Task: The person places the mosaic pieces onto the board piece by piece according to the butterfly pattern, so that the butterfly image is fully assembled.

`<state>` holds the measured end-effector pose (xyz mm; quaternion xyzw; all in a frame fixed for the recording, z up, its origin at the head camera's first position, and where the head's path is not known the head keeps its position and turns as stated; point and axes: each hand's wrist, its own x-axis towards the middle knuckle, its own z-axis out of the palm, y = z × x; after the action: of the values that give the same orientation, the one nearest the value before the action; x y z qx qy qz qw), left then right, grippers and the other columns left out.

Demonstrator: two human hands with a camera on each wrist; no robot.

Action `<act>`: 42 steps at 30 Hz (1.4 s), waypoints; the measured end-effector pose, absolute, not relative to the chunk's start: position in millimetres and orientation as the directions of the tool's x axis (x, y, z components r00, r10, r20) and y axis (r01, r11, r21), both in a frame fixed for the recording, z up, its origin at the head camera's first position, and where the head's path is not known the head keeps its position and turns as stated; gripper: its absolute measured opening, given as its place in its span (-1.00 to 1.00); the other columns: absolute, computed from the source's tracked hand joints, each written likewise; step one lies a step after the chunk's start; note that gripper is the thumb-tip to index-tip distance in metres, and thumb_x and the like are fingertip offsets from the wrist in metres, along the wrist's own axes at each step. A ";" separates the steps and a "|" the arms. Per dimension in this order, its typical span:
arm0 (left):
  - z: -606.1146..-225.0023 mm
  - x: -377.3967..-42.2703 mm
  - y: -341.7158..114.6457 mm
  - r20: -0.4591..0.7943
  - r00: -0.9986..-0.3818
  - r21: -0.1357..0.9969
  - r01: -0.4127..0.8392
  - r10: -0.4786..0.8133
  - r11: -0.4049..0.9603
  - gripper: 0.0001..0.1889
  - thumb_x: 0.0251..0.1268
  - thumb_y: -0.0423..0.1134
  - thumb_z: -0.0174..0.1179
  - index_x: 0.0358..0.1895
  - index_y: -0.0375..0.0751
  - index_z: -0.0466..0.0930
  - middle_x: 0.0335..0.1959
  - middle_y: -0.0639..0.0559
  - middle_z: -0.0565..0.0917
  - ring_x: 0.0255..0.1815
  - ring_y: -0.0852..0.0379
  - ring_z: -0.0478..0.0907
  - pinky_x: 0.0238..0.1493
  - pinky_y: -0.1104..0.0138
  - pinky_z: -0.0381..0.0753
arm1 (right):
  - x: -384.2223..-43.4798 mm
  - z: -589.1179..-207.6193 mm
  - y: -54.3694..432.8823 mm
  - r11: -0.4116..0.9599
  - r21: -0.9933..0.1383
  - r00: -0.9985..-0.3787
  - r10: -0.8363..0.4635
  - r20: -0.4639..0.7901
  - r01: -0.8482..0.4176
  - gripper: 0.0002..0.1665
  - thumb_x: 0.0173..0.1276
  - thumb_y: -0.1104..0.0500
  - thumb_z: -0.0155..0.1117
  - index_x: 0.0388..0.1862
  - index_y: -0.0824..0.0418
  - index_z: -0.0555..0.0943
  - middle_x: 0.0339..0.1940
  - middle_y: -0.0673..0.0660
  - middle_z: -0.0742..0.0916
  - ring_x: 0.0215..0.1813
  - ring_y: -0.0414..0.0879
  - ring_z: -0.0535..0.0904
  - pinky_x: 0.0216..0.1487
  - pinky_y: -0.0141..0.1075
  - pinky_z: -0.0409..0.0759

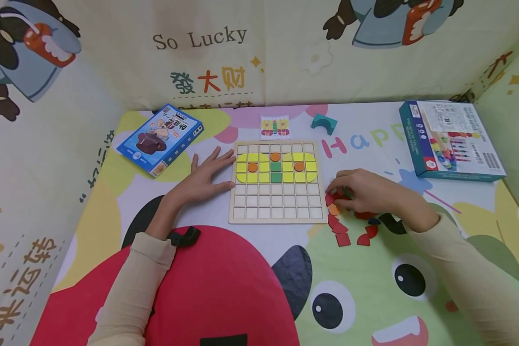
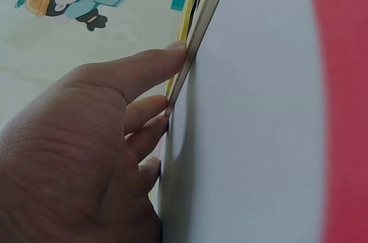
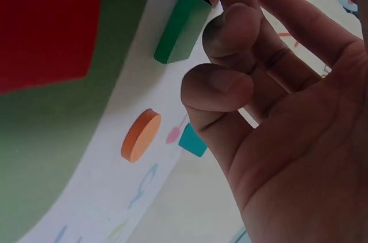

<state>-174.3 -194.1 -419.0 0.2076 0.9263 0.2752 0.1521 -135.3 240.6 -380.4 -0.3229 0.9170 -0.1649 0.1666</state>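
Observation:
In the head view a wooden grid board [image 1: 278,217] carries yellow pieces [image 1: 253,157], orange discs [image 1: 299,166] and green squares [image 1: 276,177] in its upper rows. My left hand [image 1: 202,177] lies at the board's left edge with fingers spread. Its thumb and fingertips touch that edge in the left wrist view. Just right of the board, my right hand [image 1: 363,192] reaches over a loose pile of red pieces [image 1: 343,239], its fingers loosely bent. A green piece [image 3: 183,27] and an orange disc [image 3: 141,135] lie near those fingers; no firm grip shows.
Behind the board lies a butterfly pattern card [image 1: 275,127], with a teal arch block [image 1: 324,123] to its right. A blue box [image 1: 160,139] stands at the back left, a larger box [image 1: 453,141] at the back right. Printed cloth walls rise behind the table.

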 end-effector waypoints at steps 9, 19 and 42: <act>-421.1 -174.5 -194.7 -0.164 -0.868 0.574 0.302 0.468 0.761 -0.12 0.39 0.19 0.32 0.71 0.18 0.17 0.79 0.18 0.07 0.85 -0.01 -0.36 0.64 -0.34 -0.70 | -131.4 -381.5 238.5 0.754 -0.344 -0.747 -0.639 -0.184 -0.560 -0.60 0.28 0.06 0.62 0.09 0.04 0.79 -0.13 -0.03 0.76 -0.20 -0.23 0.56 -0.19 -0.38 0.69; -419.4 -174.5 -194.7 -0.163 -0.868 0.568 0.306 0.469 0.764 -0.12 0.39 0.21 0.31 0.71 0.20 0.16 0.79 0.18 0.06 0.85 -0.03 -0.35 0.64 -0.35 -0.69 | -136.8 -373.7 230.3 0.755 -0.337 -0.765 -0.630 -0.134 -0.563 -0.61 0.24 -0.04 0.64 0.01 0.03 0.80 -0.23 -0.07 0.73 -0.29 -0.21 0.56 -0.28 -0.39 0.64; -418.6 -174.6 -195.4 -0.166 -0.866 0.572 0.306 0.472 0.761 -0.13 0.40 0.20 0.30 0.71 0.21 0.16 0.79 0.19 0.06 0.85 -0.04 -0.35 0.64 -0.36 -0.69 | -154.7 -379.9 56.6 0.676 -0.289 -0.690 -0.720 -0.069 -0.677 -0.67 0.46 -0.02 0.37 0.02 0.17 0.75 -0.07 0.08 0.75 -0.23 -0.12 0.65 -0.25 -0.27 0.72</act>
<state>-174.6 -195.4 -418.6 0.2102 0.9261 0.2742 0.1518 -154.7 56.6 -379.9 -0.3835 0.9112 -0.1213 0.0889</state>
